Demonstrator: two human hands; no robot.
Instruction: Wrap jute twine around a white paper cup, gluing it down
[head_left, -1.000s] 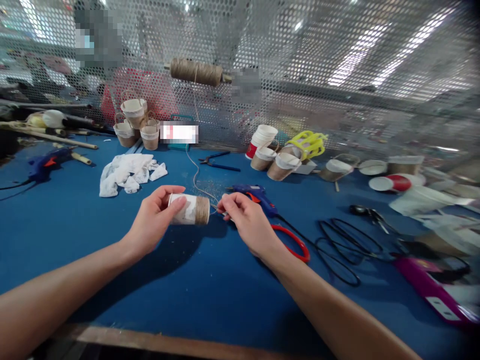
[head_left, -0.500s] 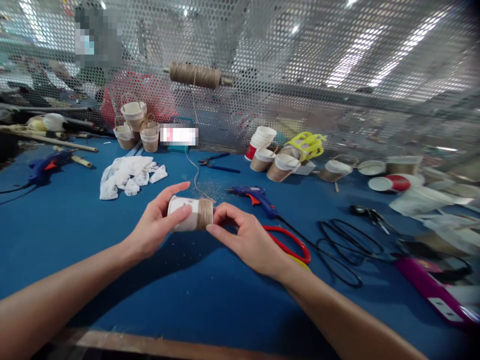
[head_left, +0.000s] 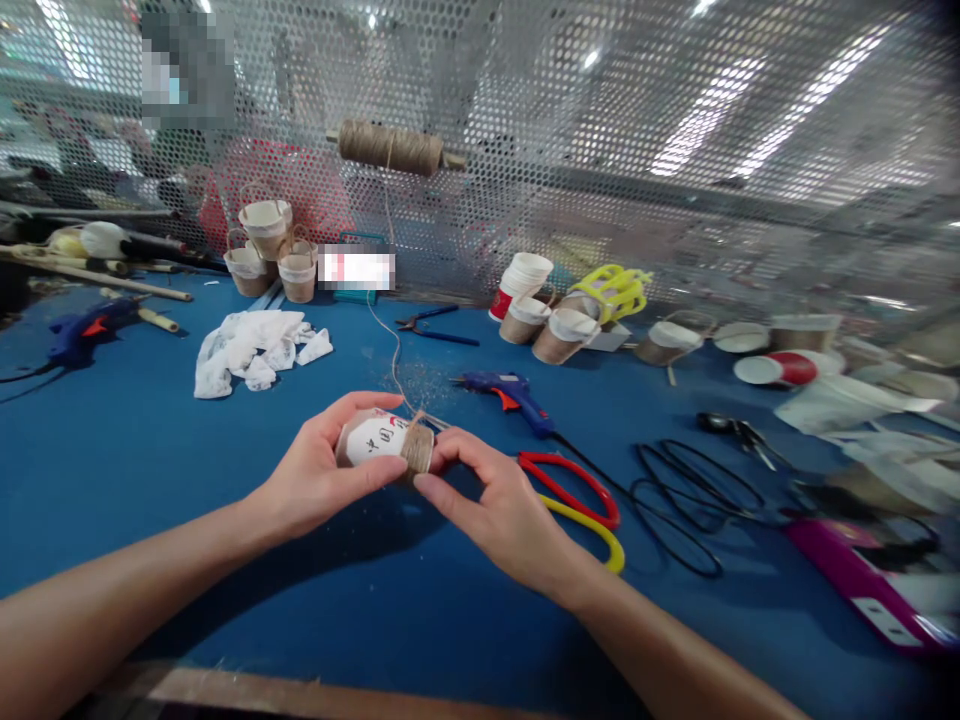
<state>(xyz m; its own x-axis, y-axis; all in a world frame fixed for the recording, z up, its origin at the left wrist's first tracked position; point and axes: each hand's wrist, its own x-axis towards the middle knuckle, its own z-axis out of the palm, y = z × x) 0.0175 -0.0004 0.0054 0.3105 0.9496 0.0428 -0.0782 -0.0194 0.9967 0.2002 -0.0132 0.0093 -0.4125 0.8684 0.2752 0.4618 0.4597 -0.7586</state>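
A white paper cup (head_left: pixel 373 438) with printed characters lies sideways between my hands, its right end wound with brown twine (head_left: pixel 417 449). My left hand (head_left: pixel 324 468) is closed around the cup's white part, thumb in front and fingers behind. At the wrapped end my right hand (head_left: pixel 484 492) pinches the rim, its thumb below and its other fingers partly hidden. From the cup, a loose strand of twine (head_left: pixel 397 352) runs up to a twine spool (head_left: pixel 390 147) on the mesh wall.
A blue glue gun (head_left: pixel 510 391) lies behind my right hand, with red-and-yellow-handled scissors (head_left: pixel 613 545) beside it. Pliers (head_left: pixel 435 324), crumpled white cloth (head_left: pixel 251 345) and several twine-wrapped cups (head_left: pixel 566 335) stand or lie farther back. A purple power strip (head_left: pixel 847 575) is at right.
The cup has turned in my hands, bringing its printed characters and a twine crossing into view. Both hands have moved slightly, and more of the scissors' yellow handle shows.
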